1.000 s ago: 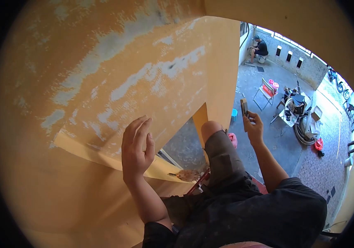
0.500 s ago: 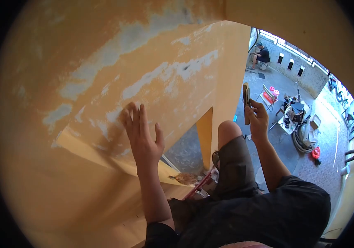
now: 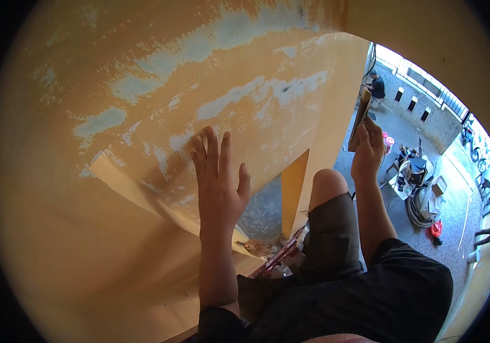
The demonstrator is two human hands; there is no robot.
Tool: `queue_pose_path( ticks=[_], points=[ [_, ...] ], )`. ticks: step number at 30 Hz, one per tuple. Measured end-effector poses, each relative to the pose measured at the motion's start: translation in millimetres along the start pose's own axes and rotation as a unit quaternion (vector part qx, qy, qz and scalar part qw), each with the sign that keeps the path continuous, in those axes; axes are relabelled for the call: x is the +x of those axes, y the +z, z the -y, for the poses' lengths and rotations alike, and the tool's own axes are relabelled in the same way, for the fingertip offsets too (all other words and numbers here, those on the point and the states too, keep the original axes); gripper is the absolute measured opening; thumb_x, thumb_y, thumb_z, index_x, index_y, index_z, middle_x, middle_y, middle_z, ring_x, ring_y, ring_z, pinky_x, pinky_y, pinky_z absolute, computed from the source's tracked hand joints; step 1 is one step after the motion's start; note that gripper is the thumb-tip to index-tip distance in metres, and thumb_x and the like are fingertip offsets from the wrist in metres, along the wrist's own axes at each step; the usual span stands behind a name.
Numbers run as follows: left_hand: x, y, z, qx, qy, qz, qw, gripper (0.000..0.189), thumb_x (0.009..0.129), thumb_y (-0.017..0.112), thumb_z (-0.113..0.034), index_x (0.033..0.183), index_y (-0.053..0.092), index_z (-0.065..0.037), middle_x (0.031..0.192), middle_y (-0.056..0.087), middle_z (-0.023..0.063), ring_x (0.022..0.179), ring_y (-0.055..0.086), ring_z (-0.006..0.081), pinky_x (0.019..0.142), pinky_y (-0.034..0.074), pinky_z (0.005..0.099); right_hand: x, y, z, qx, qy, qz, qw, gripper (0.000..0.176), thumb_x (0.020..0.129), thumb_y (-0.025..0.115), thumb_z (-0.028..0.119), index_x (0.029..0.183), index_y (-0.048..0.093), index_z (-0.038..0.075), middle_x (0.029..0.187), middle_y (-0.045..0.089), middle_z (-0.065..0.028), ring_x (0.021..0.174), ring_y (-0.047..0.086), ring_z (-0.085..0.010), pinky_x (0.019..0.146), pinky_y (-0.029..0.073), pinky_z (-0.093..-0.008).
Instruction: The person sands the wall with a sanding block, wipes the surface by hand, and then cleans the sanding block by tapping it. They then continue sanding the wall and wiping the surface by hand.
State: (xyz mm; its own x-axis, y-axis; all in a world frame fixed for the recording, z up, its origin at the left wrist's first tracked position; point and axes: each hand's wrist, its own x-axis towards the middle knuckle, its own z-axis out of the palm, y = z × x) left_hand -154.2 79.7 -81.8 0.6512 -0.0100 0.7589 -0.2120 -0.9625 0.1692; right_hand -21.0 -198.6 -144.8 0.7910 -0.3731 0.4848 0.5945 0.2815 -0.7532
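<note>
My left hand is raised against the sloping orange-yellow wall, its fingers stretched and spread. The fingertips lie at or very near the surface; exact contact is hard to tell. Around them the wall shows ragged pale grey patches where the paint is worn or covered. My right hand grips a sanding block, a flat, narrow, wood-coloured piece seen nearly edge-on. It is held upright in the air, apart from the wall, above my bent knee.
A triangular opening cuts through the wall below. A brush-like bundle lies beside a red rail. Far down in the yard are a seated person, a cluttered table, a coiled hose and motorbikes.
The view has shifted, so the wall sits further right. My right hand has raised the sanding block and tilted it. My left hand stays spread at the wall, a little further along it.
</note>
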Motion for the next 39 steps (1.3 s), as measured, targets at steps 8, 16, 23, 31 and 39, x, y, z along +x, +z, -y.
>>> queue_pose_path(
  ticks=[8, 16, 23, 31, 39],
  points=[
    [0, -6, -2, 0.006, 0.005, 0.024, 1.0, 0.064, 0.09, 0.061, -0.015, 0.149, 0.036, -0.007, 0.156, 0.026, 0.0267, 0.143, 0.023, 0.0503, 0.114, 0.027, 0.0595, 24, 15, -29, -0.019, 0.024, 0.041, 0.999, 0.029, 0.095, 0.064, 0.009, 0.121, 0.058, -0.002, 0.103, 0.065, -0.0048, 0.089, 0.06, -0.009, 0.079, 0.048, -0.0244],
    [31, 14, -25, 0.06, 0.068, -0.109, 0.99, 0.026, 0.088, 0.062, -0.008, 0.113, 0.065, -0.002, 0.127, 0.053, 0.0222, 0.117, 0.051, 0.0387, 0.091, 0.045, 0.0479, 97, 71, -34, -0.168, -0.211, 0.022, 0.963, 0.031, 0.082, 0.077, 0.007, 0.111, 0.07, 0.003, 0.112, 0.066, -0.0108, 0.107, 0.061, -0.0219, 0.092, 0.047, -0.034],
    [138, 39, -52, 0.029, 0.277, -0.007, 0.96, 0.02, 0.084, 0.064, -0.006, 0.103, 0.068, -0.004, 0.102, 0.062, 0.0113, 0.089, 0.058, 0.0277, 0.074, 0.046, 0.0376, 113, 89, -68, -0.151, -0.253, -0.037, 0.955, 0.031, 0.078, 0.08, 0.007, 0.108, 0.073, 0.005, 0.108, 0.066, -0.0138, 0.101, 0.064, -0.0259, 0.087, 0.051, -0.0337],
    [205, 79, -62, 0.057, 0.364, -0.009, 0.929, 0.021, 0.079, 0.063, -0.005, 0.099, 0.068, -0.006, 0.107, 0.063, 0.0119, 0.096, 0.061, 0.0298, 0.083, 0.048, 0.0405, 122, 85, -72, -0.159, -0.271, -0.049, 0.948, 0.032, 0.078, 0.081, 0.009, 0.109, 0.073, 0.005, 0.107, 0.066, -0.0137, 0.1, 0.064, -0.0247, 0.086, 0.051, -0.0334],
    [209, 83, -65, 0.039, 0.364, -0.061, 0.929, 0.017, 0.079, 0.063, -0.006, 0.096, 0.069, -0.005, 0.107, 0.064, 0.0112, 0.096, 0.061, 0.0304, 0.082, 0.049, 0.0404, 144, 82, -55, -0.139, -0.22, -0.053, 0.964, 0.029, 0.079, 0.079, 0.009, 0.108, 0.073, 0.005, 0.107, 0.067, -0.0129, 0.101, 0.064, -0.0262, 0.087, 0.051, -0.0351]
  ],
)
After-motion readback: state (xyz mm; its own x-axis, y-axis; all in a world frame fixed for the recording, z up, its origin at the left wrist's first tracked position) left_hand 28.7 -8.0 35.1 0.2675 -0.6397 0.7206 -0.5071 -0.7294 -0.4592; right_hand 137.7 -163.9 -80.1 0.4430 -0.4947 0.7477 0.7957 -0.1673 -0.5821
